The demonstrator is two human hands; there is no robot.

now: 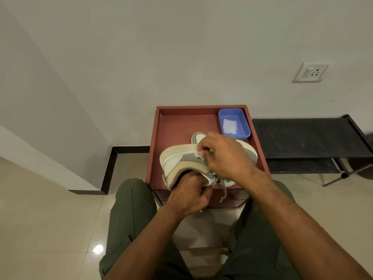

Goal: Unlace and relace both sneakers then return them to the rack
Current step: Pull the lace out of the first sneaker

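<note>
The white and grey low-top sneaker [181,158] lies on its side over the near half of the red-brown wooden tray [173,126]. My left hand [189,196] grips its collar at 6 o'clock; my right hand [224,154] pinches the white lace [223,188]. A second sneaker [197,137] peeks out behind. At 1 o'clock sits a blue plastic tub [234,123].

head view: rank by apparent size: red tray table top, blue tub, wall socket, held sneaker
1. red tray table top
2. held sneaker, partly hidden by both hands
3. blue tub
4. wall socket

Tub versus socket is sound only as seen; the socket sits farther away.
</note>
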